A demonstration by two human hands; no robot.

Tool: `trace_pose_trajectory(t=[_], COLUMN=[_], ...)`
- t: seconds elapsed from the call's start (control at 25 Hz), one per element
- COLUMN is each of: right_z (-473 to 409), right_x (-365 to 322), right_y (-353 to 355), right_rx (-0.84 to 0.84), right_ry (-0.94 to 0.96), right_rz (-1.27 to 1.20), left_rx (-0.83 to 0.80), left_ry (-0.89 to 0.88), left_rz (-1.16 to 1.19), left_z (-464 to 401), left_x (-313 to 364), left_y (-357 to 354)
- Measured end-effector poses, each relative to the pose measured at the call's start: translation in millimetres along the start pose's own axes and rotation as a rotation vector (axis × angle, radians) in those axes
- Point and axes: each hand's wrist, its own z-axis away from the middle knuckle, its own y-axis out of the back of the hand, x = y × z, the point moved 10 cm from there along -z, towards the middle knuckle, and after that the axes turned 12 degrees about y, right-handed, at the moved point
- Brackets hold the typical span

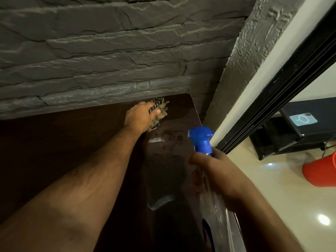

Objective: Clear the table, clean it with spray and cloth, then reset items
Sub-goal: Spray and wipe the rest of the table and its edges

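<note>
A dark brown table (72, 151) stands against a grey stone wall. My left hand (140, 117) reaches to the table's far right corner and grips a bunched striped olive cloth (161, 108) against the surface. Wet patches glisten on the tabletop just in front of the cloth. My right hand (218, 171) holds a spray bottle (201, 139) with a blue trigger head and a clear body, over the table's right edge. The nozzle points toward the far corner.
The stone wall (109, 51) runs along the table's far edge. A black sliding-door frame (283, 91) stands to the right. Beyond it are a beige tiled floor, a red bucket (320, 171) and a black stand with a phone (303, 120) on it.
</note>
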Motion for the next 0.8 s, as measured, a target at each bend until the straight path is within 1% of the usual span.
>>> trace_pose_trajectory(t=[0.04, 0.12, 0.16, 0.2, 0.24, 0.28, 0.32, 0.36, 0.4, 0.48, 0.52, 0.56, 0.6, 0.64, 0.68, 0.72, 0.76, 0.8], right_z=[-3, -6, -6, -4, -2, 0, 2, 1, 1, 0, 2, 5, 10, 13, 13, 12, 10, 7], right_x=[-3, -8, -7, -7, -6, -7, -7, -7, -8, -8, -7, -8, -9, -10, -12, -12, -11, -12], right_y=[8, 14, 15, 18, 20, 21, 22, 25, 26, 25, 24, 23, 24, 26, 28, 31, 34, 37], right_rx=[0.022, 0.006, -0.008, -0.015, -0.019, -0.024, -0.023, -0.014, -0.008, -0.024, -0.039, -0.055, -0.062, -0.064, -0.060, -0.038, -0.011, 0.004], right_ry=[0.018, 0.042, 0.043, 0.043, 0.039, 0.045, 0.054, 0.064, 0.078, 0.093, 0.091, 0.091, 0.088, 0.091, 0.095, 0.094, 0.088, 0.085], right_rz=[-0.009, -0.028, -0.027, -0.017, -0.004, 0.003, 0.003, -0.003, -0.015, -0.018, -0.006, -0.001, -0.002, -0.002, 0.008, 0.025, 0.037, 0.038], left_rx=[-0.014, -0.058, -0.058, -0.043, -0.015, 0.030, 0.067, 0.073, 0.041, -0.073, -0.111, -0.105, -0.077, -0.029, 0.024, 0.045, 0.050, 0.036], left_ry=[-0.030, -0.171, -0.235, -0.244, -0.197, -0.110, -0.011, 0.055, 0.051, -0.063, -0.138, -0.194, -0.204, -0.184, -0.121, -0.017, 0.047, 0.068], left_rz=[0.013, -0.014, -0.033, -0.058, -0.087, -0.131, -0.166, -0.149, -0.105, -0.079, -0.066, -0.075, -0.116, -0.145, -0.178, -0.193, -0.174, -0.156], left_z=[10, 50, 72, 80, 73, 56, 34, 18, 12, 43, 76, 108, 121, 112, 86, 54, 25, 9], left_x=[8, 20, 16, 4, -10, -18, -19, -9, 13, 51, 56, 46, 29, 17, 7, 4, 12, 31], left_y=[-1, -10, -13, -13, -9, -4, -1, 1, -3, -28, -39, -41, -32, -20, -14, -8, -7, -7])
